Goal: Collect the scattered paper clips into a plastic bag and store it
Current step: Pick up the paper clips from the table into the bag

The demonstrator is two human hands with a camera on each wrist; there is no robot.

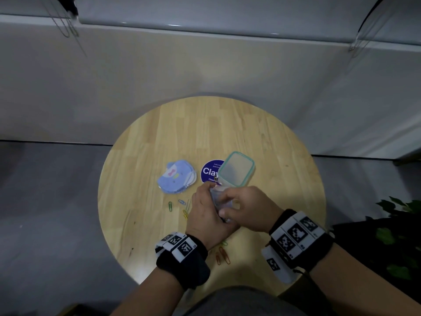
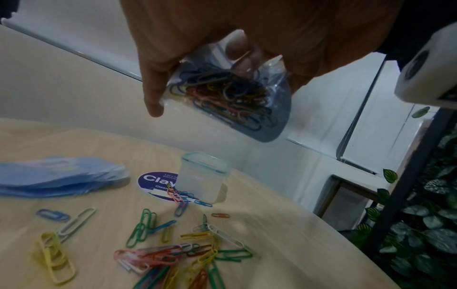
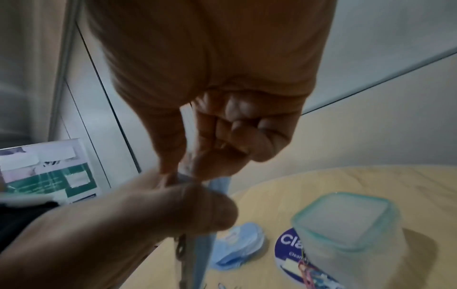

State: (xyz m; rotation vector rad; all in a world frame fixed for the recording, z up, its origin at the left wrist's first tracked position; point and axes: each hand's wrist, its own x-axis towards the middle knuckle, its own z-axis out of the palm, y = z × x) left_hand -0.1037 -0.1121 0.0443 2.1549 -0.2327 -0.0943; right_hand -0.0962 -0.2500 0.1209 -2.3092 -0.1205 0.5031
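Bag: a small clear plastic bag, part-filled with a tangle of coloured paper clips, held above the round pale wooden desk between both hands, in front of the person.
Left hand: the left hand wraps the bag's side, fingers curled along its edge, holding it up.
Right hand: the right hand pinches the bag's top edge between thumb and curled fingers; whether the mouth is pressed closed I cannot tell.
Handling, bag: thin, soft, slippery film, probably light; the clips sag into its lower corner, so it will likely swing and spill if tipped. Best held at the rim, near the opening, with a second hand under the load.
Handling, clips: the loose coloured wire paper clips are small, stiff and light, and lie flat on the desk; many overlap, so they may lift in bunches or snag. Sliding them to a pinch seems easier than plucking.
Left to collect: a spread below the hands, plus a small bunch against the translucent lidded plastic box with a teal rim.
Desk: smooth wood, with a round dark-blue sticker with white lettering beside the box and a stack of light-blue cartoon-print cards to the left.
Room: dim; pale wall panels behind, grey floor, leafy green plant at the right.
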